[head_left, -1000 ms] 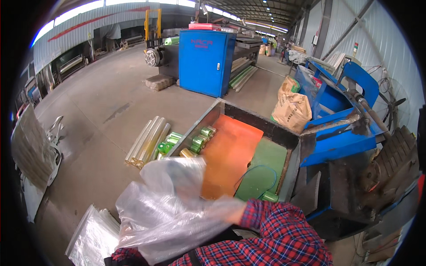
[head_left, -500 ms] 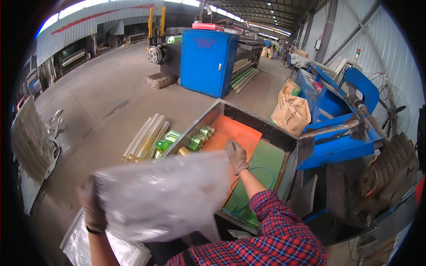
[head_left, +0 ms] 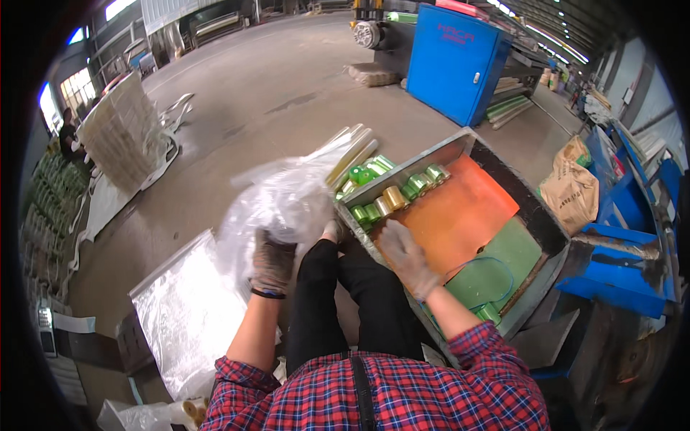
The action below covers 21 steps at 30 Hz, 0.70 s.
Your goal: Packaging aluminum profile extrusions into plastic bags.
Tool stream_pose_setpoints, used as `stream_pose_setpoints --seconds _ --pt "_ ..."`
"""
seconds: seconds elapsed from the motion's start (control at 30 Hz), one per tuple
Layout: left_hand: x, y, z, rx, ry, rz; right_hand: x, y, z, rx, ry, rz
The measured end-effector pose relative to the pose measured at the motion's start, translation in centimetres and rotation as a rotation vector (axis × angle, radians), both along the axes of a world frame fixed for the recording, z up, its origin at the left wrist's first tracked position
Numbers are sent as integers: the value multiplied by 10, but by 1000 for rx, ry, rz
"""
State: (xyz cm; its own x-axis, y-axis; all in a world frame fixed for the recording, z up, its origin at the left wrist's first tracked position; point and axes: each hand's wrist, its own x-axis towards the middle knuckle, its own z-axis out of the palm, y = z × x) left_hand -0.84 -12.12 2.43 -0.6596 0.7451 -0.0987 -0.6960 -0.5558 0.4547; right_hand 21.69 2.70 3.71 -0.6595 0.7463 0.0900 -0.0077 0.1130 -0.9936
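My left hand [head_left: 272, 261], in a grey-brown work glove, is closed on a clear plastic bag [head_left: 267, 205] that billows out in front of it, blurred by motion. My gloved right hand [head_left: 407, 256] is away from the bag, its fingers stretched out and holding nothing. It hovers over the near left part of a metal tray [head_left: 447, 152] with an orange sheet [head_left: 460, 205] and a green sheet [head_left: 503, 267] inside. Small green and gold film rolls [head_left: 394, 198] line the tray's left wall, just beyond the right hand.
Long film rolls [head_left: 353, 155] and short green rolls [head_left: 365, 172] are on the floor left of the tray. A stack of clear bags [head_left: 190, 316] is by my left forearm. Beyond stand a blue cabinet [head_left: 454, 68], paper sacks [head_left: 571, 190] and blue machinery [head_left: 611, 266].
My right hand has let go of the bag and moved back toward me over the tray. The left hand has swung the bag forward and left. The view has turned left and down.
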Motion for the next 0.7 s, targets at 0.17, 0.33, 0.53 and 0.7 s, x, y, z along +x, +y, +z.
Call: stream_pose_setpoints --seconds 0.17,0.33,0.53,0.7 --pt "40 -27 -3 -223 350 9 -84 1 -37 270 4 -143" --pt "3 -90 38 -573 551 133 -71 66 -42 -83 266 -396" --pt "53 -61 82 -488 1659 252 -10 67 16 674 -391 -439" --pt "68 55 38 -807 2201 47 -4 -52 145 1537 -154 63"
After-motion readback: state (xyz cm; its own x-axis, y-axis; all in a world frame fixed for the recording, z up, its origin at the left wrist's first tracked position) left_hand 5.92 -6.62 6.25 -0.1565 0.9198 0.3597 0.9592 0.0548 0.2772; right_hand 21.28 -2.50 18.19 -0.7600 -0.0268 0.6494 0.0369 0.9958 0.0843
